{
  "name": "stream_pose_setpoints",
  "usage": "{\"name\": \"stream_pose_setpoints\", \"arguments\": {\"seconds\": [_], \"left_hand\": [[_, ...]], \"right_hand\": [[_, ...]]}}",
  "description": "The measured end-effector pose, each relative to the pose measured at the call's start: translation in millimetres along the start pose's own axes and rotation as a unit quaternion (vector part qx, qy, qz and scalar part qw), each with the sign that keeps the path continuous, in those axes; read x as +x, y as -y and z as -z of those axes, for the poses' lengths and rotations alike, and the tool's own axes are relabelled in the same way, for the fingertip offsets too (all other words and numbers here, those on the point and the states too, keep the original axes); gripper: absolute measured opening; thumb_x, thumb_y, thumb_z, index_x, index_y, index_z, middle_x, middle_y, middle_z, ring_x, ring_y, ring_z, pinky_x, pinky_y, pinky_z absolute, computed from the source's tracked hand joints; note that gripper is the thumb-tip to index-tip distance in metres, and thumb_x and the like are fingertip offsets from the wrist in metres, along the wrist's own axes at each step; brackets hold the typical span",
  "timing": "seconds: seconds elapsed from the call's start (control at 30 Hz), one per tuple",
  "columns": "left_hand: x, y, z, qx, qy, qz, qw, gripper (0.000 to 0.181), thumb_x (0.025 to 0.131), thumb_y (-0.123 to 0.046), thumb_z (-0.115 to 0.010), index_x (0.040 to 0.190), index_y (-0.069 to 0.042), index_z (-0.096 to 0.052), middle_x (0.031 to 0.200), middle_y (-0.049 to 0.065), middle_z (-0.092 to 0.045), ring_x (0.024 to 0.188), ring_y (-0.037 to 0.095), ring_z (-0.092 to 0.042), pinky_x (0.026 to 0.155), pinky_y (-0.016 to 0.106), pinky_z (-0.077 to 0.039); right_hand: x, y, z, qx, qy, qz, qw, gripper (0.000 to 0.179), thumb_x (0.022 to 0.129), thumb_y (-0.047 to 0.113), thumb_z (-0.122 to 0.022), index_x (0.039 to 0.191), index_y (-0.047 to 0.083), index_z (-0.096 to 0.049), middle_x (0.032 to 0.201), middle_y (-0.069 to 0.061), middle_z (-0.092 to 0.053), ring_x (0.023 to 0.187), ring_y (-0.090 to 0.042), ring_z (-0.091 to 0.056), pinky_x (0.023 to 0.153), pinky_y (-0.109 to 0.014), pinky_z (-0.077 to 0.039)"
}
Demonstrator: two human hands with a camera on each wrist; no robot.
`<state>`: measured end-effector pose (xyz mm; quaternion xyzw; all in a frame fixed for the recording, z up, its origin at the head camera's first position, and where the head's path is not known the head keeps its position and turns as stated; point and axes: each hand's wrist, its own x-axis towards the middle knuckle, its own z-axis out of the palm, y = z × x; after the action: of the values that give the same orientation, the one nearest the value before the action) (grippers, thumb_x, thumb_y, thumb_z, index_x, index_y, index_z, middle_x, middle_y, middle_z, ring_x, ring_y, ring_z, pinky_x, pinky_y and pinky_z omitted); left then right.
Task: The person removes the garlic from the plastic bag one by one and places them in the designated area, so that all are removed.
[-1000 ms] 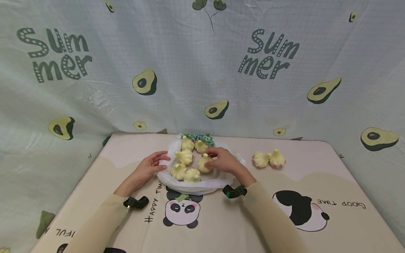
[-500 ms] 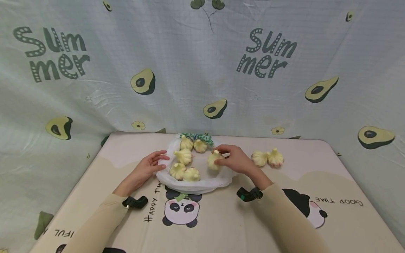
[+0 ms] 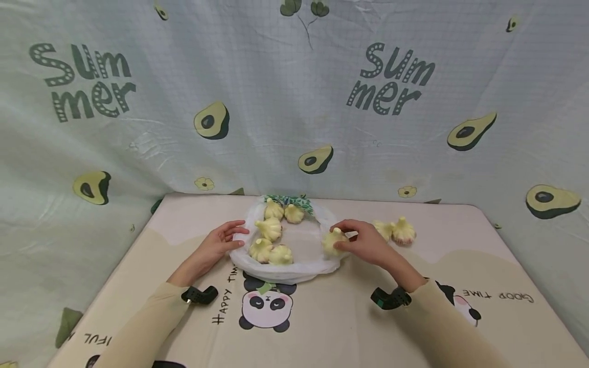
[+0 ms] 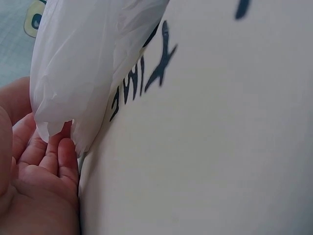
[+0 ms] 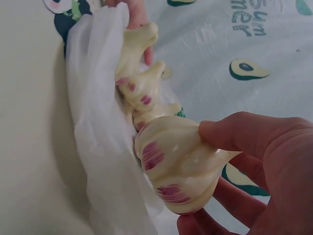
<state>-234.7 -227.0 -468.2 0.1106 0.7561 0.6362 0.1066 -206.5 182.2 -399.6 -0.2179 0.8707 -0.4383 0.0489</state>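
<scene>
My right hand (image 3: 366, 243) pinches a garlic bulb (image 5: 178, 164) between thumb and fingers, over the right rim of a white plastic bag (image 3: 294, 272). Cream skin with purple patches shows on this bulb in the right wrist view. Inside the spread bag lie several more garlic bulbs (image 3: 269, 229), along its left side and back. At the bag's left edge rests my left hand (image 3: 218, 245), its fingers loosely extended against the plastic and the thumb apart. In the left wrist view the bag (image 4: 78, 68) partly covers those fingers.
Two garlic bulbs (image 3: 403, 231) sit side by side on the table right of the bag, one partly hidden behind my right hand. The table (image 3: 331, 317) wears a panda-print cover. A patterned curtain (image 3: 257, 153) hangs at its back edge.
My right hand has lifted one garlic bulb from the bag's middle and carried it right, to the rim. My left hand stays at the left edge.
</scene>
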Motion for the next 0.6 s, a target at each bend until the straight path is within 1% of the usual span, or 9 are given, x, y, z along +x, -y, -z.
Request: {"name": "stream_pose_setpoints", "arguments": {"seconds": [0.13, 0.3, 0.4, 0.6], "left_hand": [[0.3, 1.0, -0.8, 0.001, 0.0, -0.002, 1.0, 0.061, 0.093, -0.002, -0.067, 0.147, 0.002, -0.039, 0.13, 0.023, -0.057, 0.114, 0.015, -0.055, 0.091, 0.017, -0.043], [0.4, 0.6, -1.3, -0.005, 0.0, 0.013, 0.9999, 0.06, 0.093, -0.001, -0.067, 0.148, -0.001, -0.04, 0.132, 0.021, -0.056, 0.116, 0.017, -0.054, 0.091, 0.017, -0.044], [0.1, -0.1, -1.1, -0.003, -0.001, 0.012, 0.9999, 0.06, 0.094, -0.002, -0.066, 0.148, -0.001, -0.04, 0.133, 0.022, -0.055, 0.119, 0.021, -0.053, 0.091, 0.017, -0.044], [-2.4, -2.3, -0.7, -0.005, 0.004, 0.005, 1.0, 0.061, 0.094, -0.002, -0.066, 0.148, 0.002, -0.038, 0.134, 0.026, -0.053, 0.125, 0.03, -0.049, 0.091, 0.016, -0.043]], "right_hand": [[-14.8, -8.3, 9.1, -0.003, -0.025, -0.01, 0.9996, 0.031, 0.089, 0.019, -0.076, 0.119, 0.011, -0.07, 0.118, -0.004, -0.067, 0.112, -0.027, -0.058, 0.086, -0.037, -0.052], [-33.4, -20.2, 23.6, -0.014, -0.056, -0.015, 0.9982, 0.032, 0.088, 0.014, -0.076, 0.119, 0.007, -0.069, 0.117, -0.007, -0.067, 0.105, -0.024, -0.058, 0.083, -0.032, -0.053], [-45.4, -26.8, 32.9, -0.025, -0.068, -0.02, 0.9972, 0.033, 0.088, 0.014, -0.076, 0.12, 0.005, -0.069, 0.121, -0.01, -0.066, 0.105, -0.022, -0.058, 0.081, -0.029, -0.053], [-70.0, -38.7, 49.7, -0.056, -0.092, -0.048, 0.9931, 0.034, 0.088, 0.016, -0.077, 0.118, 0.004, -0.068, 0.119, -0.012, -0.064, 0.097, -0.015, -0.058, 0.078, -0.024, -0.052]]}}
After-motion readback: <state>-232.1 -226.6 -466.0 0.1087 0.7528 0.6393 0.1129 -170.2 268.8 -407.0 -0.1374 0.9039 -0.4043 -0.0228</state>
